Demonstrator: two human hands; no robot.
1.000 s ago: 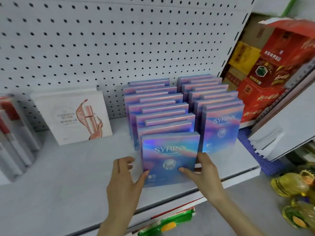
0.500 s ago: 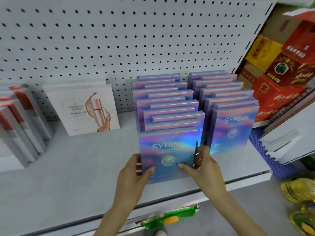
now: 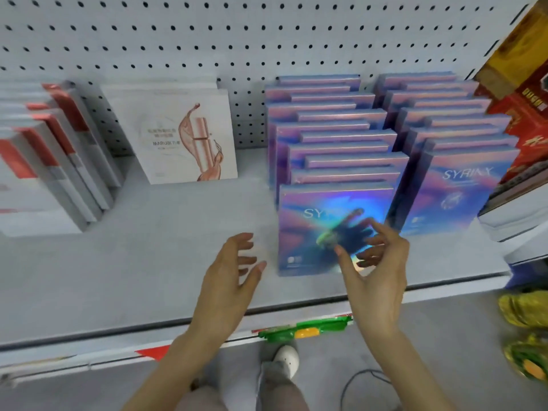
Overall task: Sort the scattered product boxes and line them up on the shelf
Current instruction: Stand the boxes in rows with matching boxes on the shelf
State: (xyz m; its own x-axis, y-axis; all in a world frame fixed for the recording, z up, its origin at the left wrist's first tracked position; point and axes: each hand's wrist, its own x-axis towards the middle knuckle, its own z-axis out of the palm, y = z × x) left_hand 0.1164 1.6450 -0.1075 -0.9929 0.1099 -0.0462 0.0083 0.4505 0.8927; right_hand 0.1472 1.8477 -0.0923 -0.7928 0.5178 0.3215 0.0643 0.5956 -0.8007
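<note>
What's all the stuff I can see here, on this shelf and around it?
SYRINX boxes: many, in two rows, shimmering purple-blue, right side of shelf.
White box: one showing, pink print, against pegboard.
Red-white boxes: several, shelf left.
Cartons: several, red and yellow, far right.
Green packet: one, below shelf edge.
Yellow-green packs: at least two, lower right.
Shoe: one, white, floor.
Left hand: open, left of the SYRINX boxes.
Right hand: open, in front of them.
</note>
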